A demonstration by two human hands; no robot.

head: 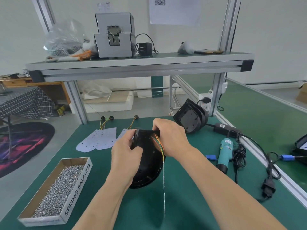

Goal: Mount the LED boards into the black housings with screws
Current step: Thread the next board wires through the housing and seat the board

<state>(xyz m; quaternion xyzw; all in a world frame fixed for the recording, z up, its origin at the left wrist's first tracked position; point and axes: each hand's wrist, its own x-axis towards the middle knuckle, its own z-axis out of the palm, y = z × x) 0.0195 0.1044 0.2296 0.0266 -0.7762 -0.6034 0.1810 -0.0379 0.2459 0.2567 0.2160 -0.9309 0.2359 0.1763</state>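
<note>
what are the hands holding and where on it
Both hands hold one black housing: the left hand grips its left edge, the right hand its upper right edge, by the coloured wires.

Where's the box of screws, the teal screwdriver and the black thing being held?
box of screws (78,188): head view, on its lettered side wall.
teal screwdriver (225,151): head view, on the middle of its body.
black housing (151,165): head view, on its bare dark back.
</note>
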